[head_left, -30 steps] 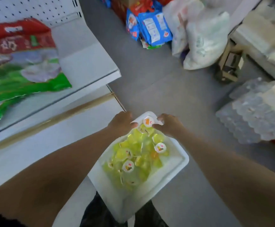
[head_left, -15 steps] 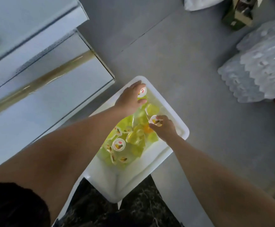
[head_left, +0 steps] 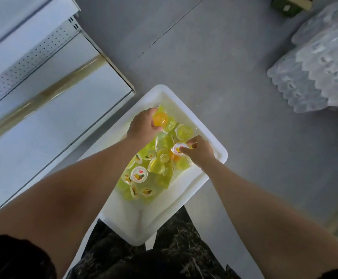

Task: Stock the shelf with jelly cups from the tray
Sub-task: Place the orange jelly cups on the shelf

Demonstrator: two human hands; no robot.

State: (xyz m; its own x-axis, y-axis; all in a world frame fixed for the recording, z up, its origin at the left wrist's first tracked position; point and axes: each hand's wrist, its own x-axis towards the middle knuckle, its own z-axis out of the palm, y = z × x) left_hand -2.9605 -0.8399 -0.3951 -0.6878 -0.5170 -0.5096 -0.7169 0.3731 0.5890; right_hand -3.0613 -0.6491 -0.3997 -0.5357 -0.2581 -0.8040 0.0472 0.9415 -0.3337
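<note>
A white tray (head_left: 208, 178) rests on my lap, holding several yellow-green jelly cups (head_left: 158, 166) with printed foil lids. At the tray's far end my left hand (head_left: 143, 125) grips an orange jelly cup (head_left: 160, 119), its bottom turned up. My right hand (head_left: 199, 151) pinches a lidded jelly cup (head_left: 178, 148) near the tray's right rim. The white shelf (head_left: 49, 109) stands to the left of the tray.
Grey floor (head_left: 204, 57) stretches beyond the tray. A wrapped pack of clear bottles (head_left: 313, 73) lies at the right. A dark green box (head_left: 291, 5) sits at the top right. The shelf's corner (head_left: 133, 91) comes close to the tray's far left rim.
The view has tilted down. My left hand has closed round an orange cup at the far end. My right hand stays pinching a lidded cup near the right rim.
</note>
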